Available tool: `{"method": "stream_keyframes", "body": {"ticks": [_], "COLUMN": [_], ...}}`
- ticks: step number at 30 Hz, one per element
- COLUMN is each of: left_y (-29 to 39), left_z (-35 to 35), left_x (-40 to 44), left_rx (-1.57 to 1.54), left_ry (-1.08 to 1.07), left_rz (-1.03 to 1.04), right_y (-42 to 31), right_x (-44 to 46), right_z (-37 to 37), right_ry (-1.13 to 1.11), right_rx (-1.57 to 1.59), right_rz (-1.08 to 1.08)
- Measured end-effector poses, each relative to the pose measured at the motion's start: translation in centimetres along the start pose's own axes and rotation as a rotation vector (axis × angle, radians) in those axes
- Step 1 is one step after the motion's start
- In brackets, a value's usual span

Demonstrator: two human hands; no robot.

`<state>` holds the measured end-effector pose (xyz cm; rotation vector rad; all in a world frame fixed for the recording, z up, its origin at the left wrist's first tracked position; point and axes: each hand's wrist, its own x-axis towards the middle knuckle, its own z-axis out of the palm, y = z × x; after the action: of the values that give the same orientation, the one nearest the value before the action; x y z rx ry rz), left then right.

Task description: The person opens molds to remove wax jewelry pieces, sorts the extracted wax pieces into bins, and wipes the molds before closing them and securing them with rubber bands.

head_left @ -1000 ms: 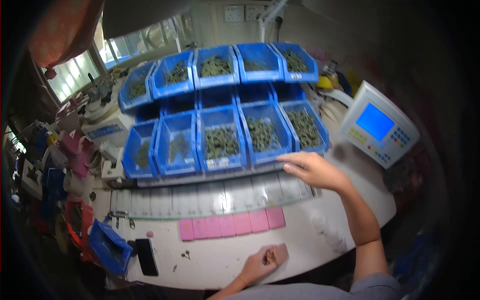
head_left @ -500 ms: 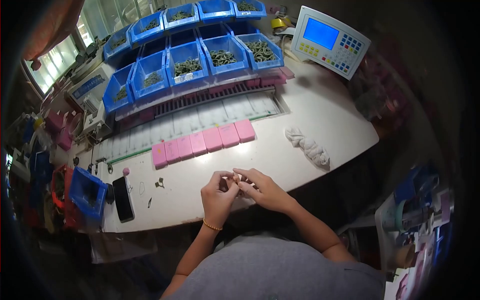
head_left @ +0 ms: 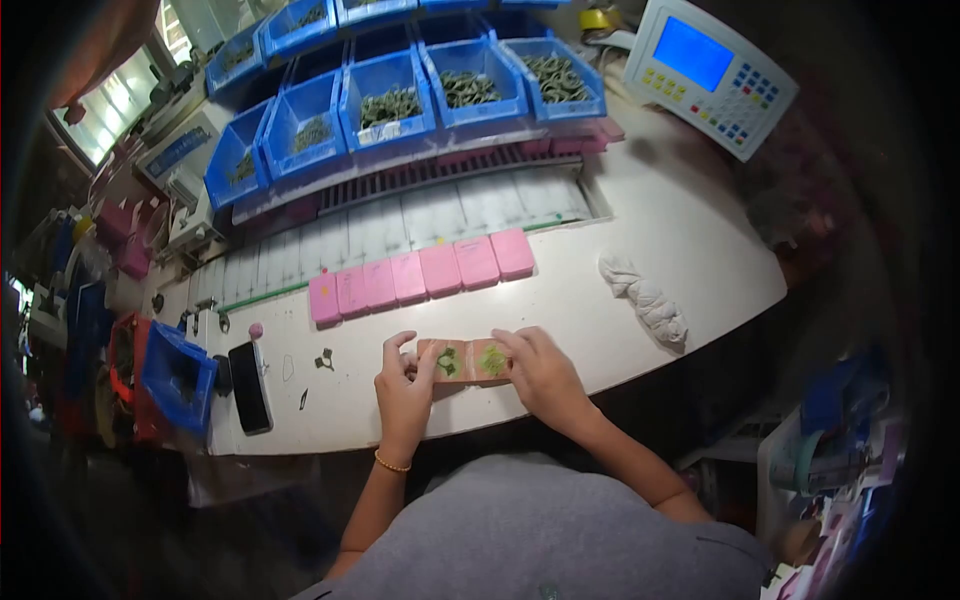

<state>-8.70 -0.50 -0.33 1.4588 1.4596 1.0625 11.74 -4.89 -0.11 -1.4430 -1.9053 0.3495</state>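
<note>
Head view: white worktop [head_left: 700, 250], row of pink blocks [head_left: 408, 277], blue bins [head_left: 480, 112] behind, window [head_left: 105, 125] far left. Left hand [head_left: 405, 395], right hand [head_left: 548, 375]: each grip holding one end of unfolded tan block [head_left: 469, 360], near front edge.

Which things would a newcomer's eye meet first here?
Probably the blue bins, ranked in tiers at the back, holding small green pieces, and the blue screen at upper right. Next come the pink blocks lined across the white table, then, near its front edge, the brown piece held between both hands.
</note>
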Motion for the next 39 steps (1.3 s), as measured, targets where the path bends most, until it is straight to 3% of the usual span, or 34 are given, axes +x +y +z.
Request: {"method": "stream_keyframes", "body": {"ticks": [3,5,8,9,10,11,14,20,27,29,34,39], "left_y": [-0.3,0.3,-0.1,0.1,0.1,-0.4,-0.8,1.2,1.3,1.4,-0.1,0.3], "left_z": [-0.2,0.4,1.8,2.1,2.5,3.0,4.9,6.3,6.9,6.5,5.9,5.9], "left_x": [-0.6,-1.1,-1.2,-1.1,-1.0,-1.0,-0.9,-1.0,-1.1,-0.9,0.0,-0.4], "left_rx": [0.162,-0.090,-0.317,-0.423,-0.372,-0.381,-0.112,0.256,0.473,0.358,-0.131,-0.114], "left_ry": [0.000,-0.035,-0.057,-0.075,-0.090,-0.102,-0.155,-0.174,-0.101,-0.132,-0.135,-0.142], "left_rz": [-0.054,-0.149,-0.119,-0.102,-0.060,-0.053,0.258,0.408,0.483,0.424,0.247,0.228], "right_y": [-0.3,-0.1,0.5,-0.1,-0.4,-0.5,-0.7,0.6,0.9,0.9,1.5,0.6], "right_x": [0.5,1.0,1.2,1.5,1.7,1.7,1.4,-1.5,-1.8,-1.8,-2.0,-0.7], "right_z": [1.5,1.7,0.9,-0.1,-0.8,-1.1,-1.5,0.9,2.3,2.2,2.5,0.9], "right_ry": [-0.111,-0.102,-0.086,-0.149,-0.208,-0.198,-0.245,0.137,0.264,0.216,0.191,0.060], "right_rx": [-0.054,-0.005,0.176,0.319,0.458,0.447,0.419,0.413,0.253,0.364,0.361,0.358], "right_rz": [-0.077,-0.052,0.033,0.162,0.288,0.292,0.279,0.161,0.109,0.243,0.251,0.253]}}
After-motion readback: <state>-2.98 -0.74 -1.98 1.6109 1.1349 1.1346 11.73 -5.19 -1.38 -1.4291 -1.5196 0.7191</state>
